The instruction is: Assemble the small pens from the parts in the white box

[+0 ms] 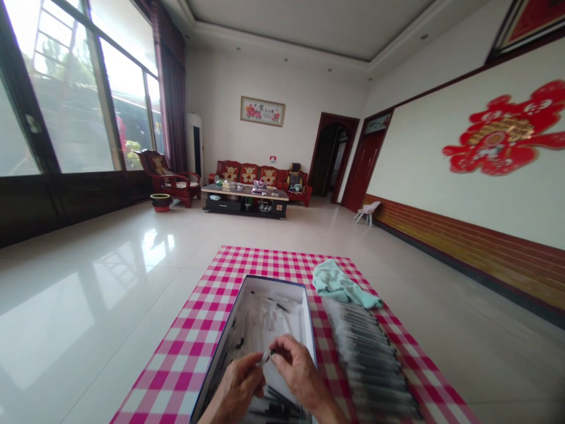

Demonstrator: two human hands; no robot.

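Head view. Left of the fingers, a checked tablecloth [180,353] shows beside an open box [273,288], whose loose clear parts [253,321] and small black parts [239,341] lie below and beyond the fingertips. The left hand [242,377] has thumb and forefinger pinched on a small clear piece [265,357], held above the box between both hands; the right hand [293,366] has thumb and forefinger together at the piece's dark end, and whether that end is separate cannot be told. Right of the fingers, outside the box, lie a pale green cloth [338,285], farther off, and a blurred row of dark sticks [371,359]. Judged from this layout, the row is work done, the piece in hand is unfinished, and the loose parts are what is left
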